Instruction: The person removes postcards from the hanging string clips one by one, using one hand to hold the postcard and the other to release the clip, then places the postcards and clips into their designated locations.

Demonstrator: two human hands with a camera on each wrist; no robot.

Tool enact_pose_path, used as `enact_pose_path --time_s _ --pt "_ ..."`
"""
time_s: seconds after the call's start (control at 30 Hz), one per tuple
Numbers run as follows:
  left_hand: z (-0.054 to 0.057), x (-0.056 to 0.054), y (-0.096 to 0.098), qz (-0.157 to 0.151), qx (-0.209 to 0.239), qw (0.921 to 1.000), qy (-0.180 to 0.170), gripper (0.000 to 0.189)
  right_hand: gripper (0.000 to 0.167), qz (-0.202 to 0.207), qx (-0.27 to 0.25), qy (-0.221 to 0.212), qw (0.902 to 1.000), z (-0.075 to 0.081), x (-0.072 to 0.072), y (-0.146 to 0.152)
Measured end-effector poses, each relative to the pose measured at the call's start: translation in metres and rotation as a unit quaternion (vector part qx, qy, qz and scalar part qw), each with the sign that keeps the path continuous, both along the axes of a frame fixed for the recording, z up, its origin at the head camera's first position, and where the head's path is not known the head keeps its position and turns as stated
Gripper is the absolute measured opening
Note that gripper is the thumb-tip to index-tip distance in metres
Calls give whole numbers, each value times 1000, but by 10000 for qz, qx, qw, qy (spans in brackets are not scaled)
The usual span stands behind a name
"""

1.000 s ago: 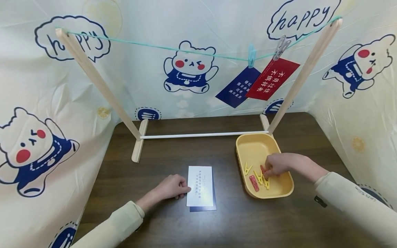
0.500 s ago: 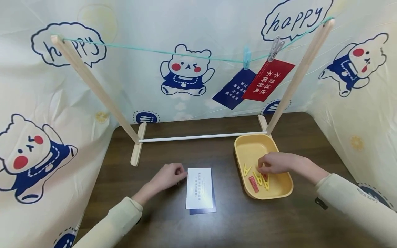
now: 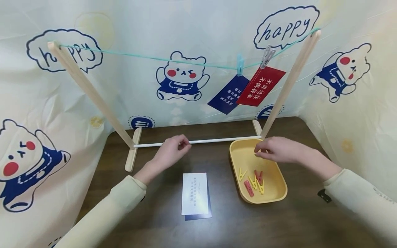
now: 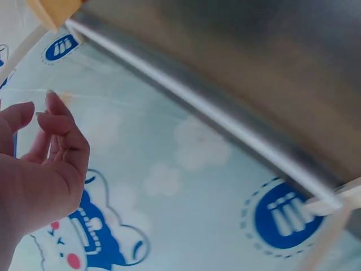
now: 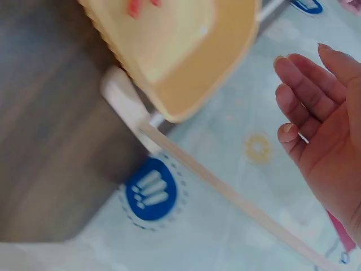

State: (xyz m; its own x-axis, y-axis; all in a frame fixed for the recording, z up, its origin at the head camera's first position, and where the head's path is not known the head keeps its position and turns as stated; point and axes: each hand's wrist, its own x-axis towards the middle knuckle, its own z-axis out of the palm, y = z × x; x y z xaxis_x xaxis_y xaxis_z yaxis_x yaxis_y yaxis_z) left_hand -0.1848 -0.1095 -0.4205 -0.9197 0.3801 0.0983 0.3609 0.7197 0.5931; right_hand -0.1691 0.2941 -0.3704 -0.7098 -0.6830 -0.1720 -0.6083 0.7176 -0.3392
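My left hand (image 3: 170, 151) hovers in front of the white rod, fingers loosely curled. Its palm shows nothing held in the left wrist view. My right hand (image 3: 279, 149) is over the far right part of the yellow basket (image 3: 276, 186), fingers loosely bent around nothing. Inside the basket lie red clothespins (image 3: 248, 188) and yellow clothespins (image 3: 241, 174). A white printed card (image 3: 194, 194) lies on the table, mostly covering a dark blue card (image 3: 198, 218). From the string hang a blue card (image 3: 227, 96) on a light blue clothespin (image 3: 240, 64) and a red card (image 3: 261, 86) on a grey clothespin (image 3: 267, 57).
A wooden frame stands at the back, with a left post (image 3: 90, 93), a right post (image 3: 291, 82) and a white rod (image 3: 217, 140) low between them. The green string (image 3: 133, 55) spans the post tops. Behind is a printed cloth (image 3: 130, 86) covering the walls.
My left hand has left the white card's edge and risen toward the rod. My right hand has lifted from among the clothespins and moved toward the basket's far side. The view has shifted slightly.
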Motion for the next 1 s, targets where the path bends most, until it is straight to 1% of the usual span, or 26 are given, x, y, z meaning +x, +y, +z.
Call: enact_pose_path --time_s 0.1,0.2,0.3,0.37,0.43,0.5,0.63,0.73,0.8,0.83,0.87,0.93,1.0 --pt "16 -11 10 -44 166 9992 352 16 8 118 -109 502 9986 19 -4 -5" --pt "34 -22 20 -156 421 9966 697 21 7 261 -279 1068 9935 38 -7 -11" --pt "51 -32 30 -203 665 9934 917 25 10 464 -599 1667 9831 58 -11 -17" --pt "62 -39 36 -205 781 9918 992 27 13 597 -790 2017 9744 73 -15 -20" --pt "70 -47 44 -184 833 9911 1018 29 17 702 -903 2280 9669 90 -19 -24" --pt "76 -54 51 -152 890 9904 1044 31 20 767 -951 2523 9599 106 -25 -29" --pt "80 -66 61 -75 979 9905 964 34 23 735 -1012 3018 9451 139 -35 -39" --pt "80 -73 67 -46 997 9912 873 35 24 643 -1076 3350 9338 160 -43 -46" --pt "78 -76 70 -51 1012 9916 803 35 25 573 -1083 3534 9274 172 -48 -50" --pt "77 -78 71 -66 1055 9912 795 33 26 513 -1047 3594 9259 178 -50 -53" --pt "76 -79 71 -80 1088 9910 781 33 28 458 -993 3642 9249 184 -53 -55" --pt "74 -81 71 -121 1208 9895 786 30 31 297 -813 3618 9282 196 -58 -61" --pt "72 -82 69 -128 1334 9877 801 27 37 95 -518 3389 9393 208 -65 -69"
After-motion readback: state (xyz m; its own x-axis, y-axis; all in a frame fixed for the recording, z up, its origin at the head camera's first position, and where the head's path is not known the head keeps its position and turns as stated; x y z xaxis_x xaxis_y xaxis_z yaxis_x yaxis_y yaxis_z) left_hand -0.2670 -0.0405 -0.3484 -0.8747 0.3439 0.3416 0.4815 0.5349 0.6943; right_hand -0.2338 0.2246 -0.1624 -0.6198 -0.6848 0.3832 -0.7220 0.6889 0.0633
